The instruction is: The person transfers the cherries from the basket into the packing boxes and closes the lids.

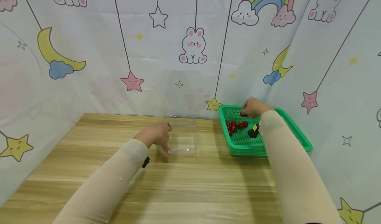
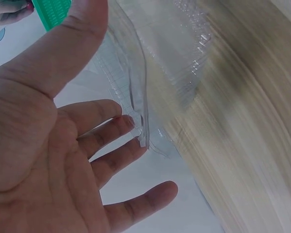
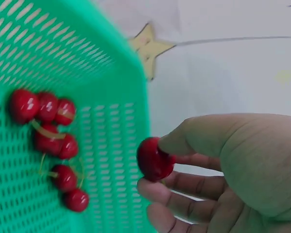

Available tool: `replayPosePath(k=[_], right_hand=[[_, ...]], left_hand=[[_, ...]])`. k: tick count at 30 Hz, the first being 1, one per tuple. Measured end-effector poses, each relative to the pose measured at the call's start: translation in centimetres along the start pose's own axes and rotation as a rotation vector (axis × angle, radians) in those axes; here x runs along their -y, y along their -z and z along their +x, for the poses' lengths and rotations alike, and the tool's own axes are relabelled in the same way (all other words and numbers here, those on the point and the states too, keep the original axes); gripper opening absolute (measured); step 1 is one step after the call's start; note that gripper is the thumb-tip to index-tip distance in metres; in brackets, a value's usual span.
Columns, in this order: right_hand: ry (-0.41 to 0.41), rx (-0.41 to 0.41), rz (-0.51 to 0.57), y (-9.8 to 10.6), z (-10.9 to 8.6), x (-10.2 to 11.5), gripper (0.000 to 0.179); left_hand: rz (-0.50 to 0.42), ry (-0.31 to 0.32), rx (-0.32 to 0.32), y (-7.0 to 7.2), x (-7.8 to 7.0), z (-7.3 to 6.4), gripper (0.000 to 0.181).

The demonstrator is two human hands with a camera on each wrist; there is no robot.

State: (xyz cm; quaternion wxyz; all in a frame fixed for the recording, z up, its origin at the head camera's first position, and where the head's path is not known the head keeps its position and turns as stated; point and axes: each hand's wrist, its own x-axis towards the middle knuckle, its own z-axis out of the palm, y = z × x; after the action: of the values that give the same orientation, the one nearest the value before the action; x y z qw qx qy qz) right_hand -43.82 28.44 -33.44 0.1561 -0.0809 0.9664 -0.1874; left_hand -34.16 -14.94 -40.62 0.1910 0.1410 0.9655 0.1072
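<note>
My right hand (image 1: 254, 108) pinches a dark red cherry (image 3: 152, 156) between thumb and fingers, above the green plastic basket (image 1: 250, 148). Several more cherries (image 3: 48, 138), some with green stems, lie inside the basket along its left side in the head view. At the left edge of a clear plastic box (image 1: 187, 148) is my left hand (image 1: 155, 133). In the left wrist view its fingers (image 2: 118, 158) are spread and loosely bent, with fingertips right at the box's thin rim, and the thumb stands apart on the other side.
Under the box and basket is a wood-grain table (image 1: 190, 187). A white cloth (image 1: 166, 65) printed with stars, moons and rabbits hangs behind it, close to the basket's back edge. The basket stands to the right of the clear box.
</note>
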Motion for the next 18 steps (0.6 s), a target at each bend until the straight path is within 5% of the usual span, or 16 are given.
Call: replayPosePath(k=[8,18], right_hand=[[0.084,-0.080,-0.021,-0.4,-1.4,4.5,0.042],[0.268,-0.043,-0.091,-5.3,-1.3,12.0,0.024]], left_hand=[[0.035,-0.016,0.012,0.0,0.1,0.0,0.123],[0.027,-0.024,0.011,0.1,0.1,-0.1,0.121]])
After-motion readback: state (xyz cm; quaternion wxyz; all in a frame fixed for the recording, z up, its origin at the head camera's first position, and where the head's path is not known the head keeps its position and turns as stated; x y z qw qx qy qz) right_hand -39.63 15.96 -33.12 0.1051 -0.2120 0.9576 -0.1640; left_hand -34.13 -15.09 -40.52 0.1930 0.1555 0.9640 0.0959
